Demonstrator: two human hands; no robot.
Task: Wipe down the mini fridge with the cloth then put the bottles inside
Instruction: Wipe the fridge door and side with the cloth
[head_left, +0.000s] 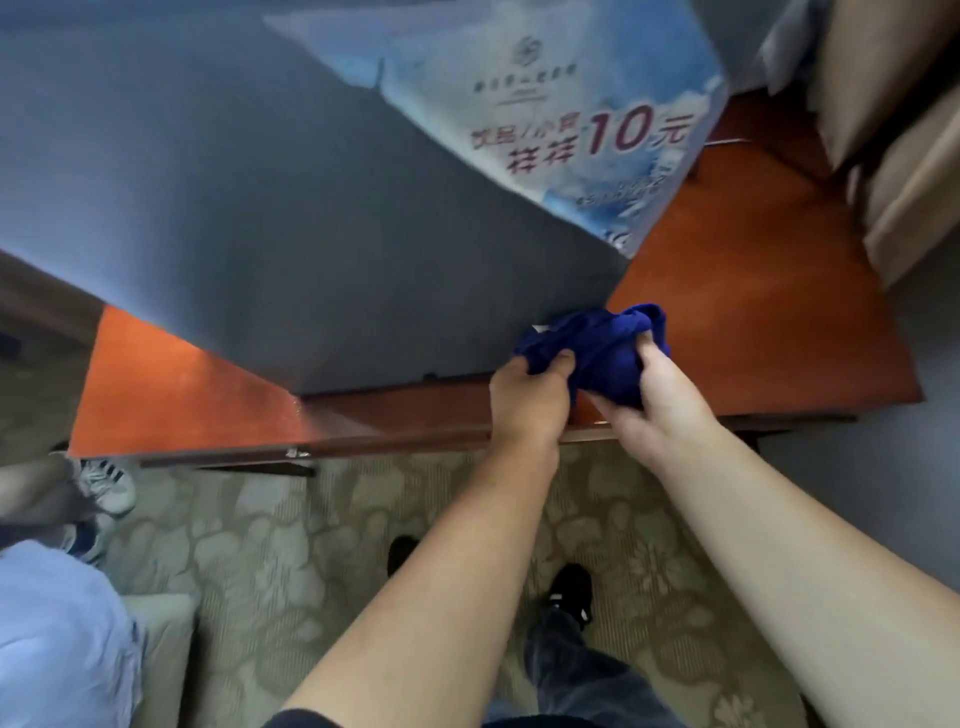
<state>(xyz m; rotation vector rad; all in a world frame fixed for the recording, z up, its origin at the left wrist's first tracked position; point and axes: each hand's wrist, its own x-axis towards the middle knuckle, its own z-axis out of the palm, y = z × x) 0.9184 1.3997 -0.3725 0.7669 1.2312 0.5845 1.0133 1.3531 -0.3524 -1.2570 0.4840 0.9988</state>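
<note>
The grey mini fridge (291, 218) stands on a red-brown wooden table (753, 322), with a blue and white printed poster (571, 119) on its right face. A bunched dark blue cloth (602, 345) sits at the fridge's near bottom corner, touching it. My left hand (530, 400) grips the cloth's left side and my right hand (660, 410) grips its right side. No bottles are in view.
Another person sits at the left, with a light blue garment (57, 639) and a white sneaker (106, 483) showing. Beige cushions (893, 130) lie at the upper right. Patterned carpet (291, 545) covers the floor, with my dark shoes (569, 587) below the table edge.
</note>
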